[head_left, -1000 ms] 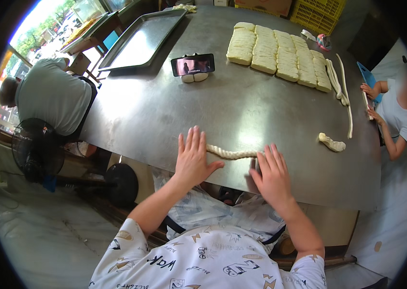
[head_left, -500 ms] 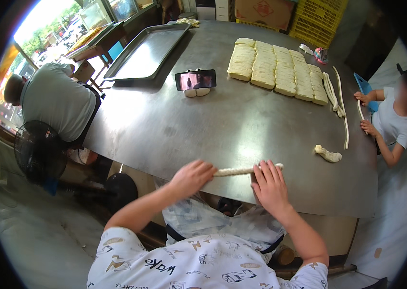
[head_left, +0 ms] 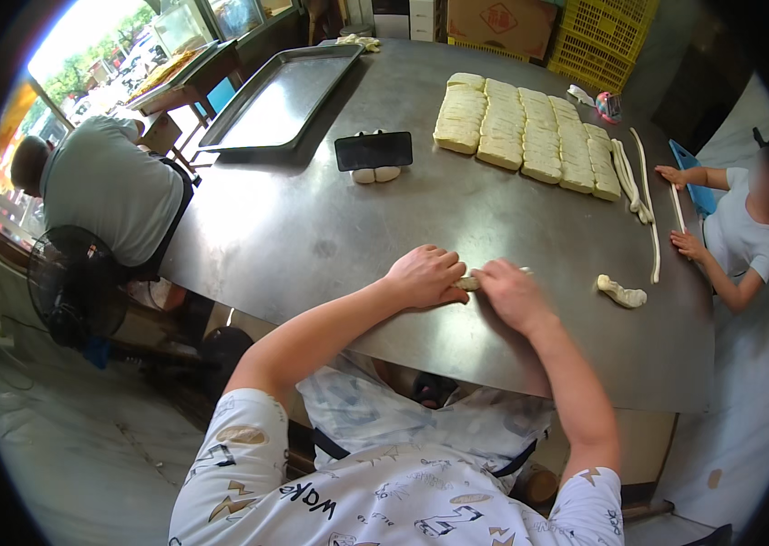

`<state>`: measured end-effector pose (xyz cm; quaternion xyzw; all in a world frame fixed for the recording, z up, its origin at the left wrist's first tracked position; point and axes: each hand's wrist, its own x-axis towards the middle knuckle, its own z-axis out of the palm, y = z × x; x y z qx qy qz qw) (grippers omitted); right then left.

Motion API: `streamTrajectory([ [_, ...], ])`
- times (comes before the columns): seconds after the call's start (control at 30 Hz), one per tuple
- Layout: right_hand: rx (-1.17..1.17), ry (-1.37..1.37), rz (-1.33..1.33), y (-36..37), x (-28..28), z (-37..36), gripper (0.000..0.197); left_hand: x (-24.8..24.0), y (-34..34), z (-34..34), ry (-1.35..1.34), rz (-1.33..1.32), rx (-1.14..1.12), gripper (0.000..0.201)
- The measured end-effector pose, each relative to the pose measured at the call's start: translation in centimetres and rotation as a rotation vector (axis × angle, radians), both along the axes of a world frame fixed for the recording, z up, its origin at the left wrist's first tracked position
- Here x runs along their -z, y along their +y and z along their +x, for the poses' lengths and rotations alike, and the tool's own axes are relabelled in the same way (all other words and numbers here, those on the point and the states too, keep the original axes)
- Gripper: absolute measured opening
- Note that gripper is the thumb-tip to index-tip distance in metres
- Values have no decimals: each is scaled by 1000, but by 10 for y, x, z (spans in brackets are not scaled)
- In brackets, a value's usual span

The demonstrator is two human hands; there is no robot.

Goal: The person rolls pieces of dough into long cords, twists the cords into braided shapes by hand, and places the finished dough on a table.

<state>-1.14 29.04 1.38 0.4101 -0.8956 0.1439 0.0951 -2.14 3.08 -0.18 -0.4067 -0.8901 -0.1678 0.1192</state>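
At frame centre, my left hand (head_left: pixel 425 276) grips a cream, cord-shaped dough rope (head_left: pixel 468 283); my right hand (head_left: pixel 514 293) covers it, closure unclear. Shaping appears in hand; next calls for even pressure.

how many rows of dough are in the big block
5, side by side: leftmost row, second row, middle row, fourth row and rightmost row, toward the far right of the table; none looks hidden.

Dough strand (head_left: pixel 467 284): pale cream, slim, mostly covered by left hand (head_left: pixel 427 276) and right hand (head_left: pixel 514 293). Short length exposed between them; tip shows just beyond the right hand. Runs roughly crosswise over the surface (head_left: pixel 312 237); contact beneath hidden.
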Motion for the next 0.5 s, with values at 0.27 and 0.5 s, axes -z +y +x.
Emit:
streamTrajectory([
  [0.27, 30, -69, -88, 29, 4, -14, 21, -7, 39, -19, -109, -64, 15, 51],
  [0.5, 131, -131, -203, 51, 1, -15, 26, -2, 61, -32, -119, -59, 40, 52],
])
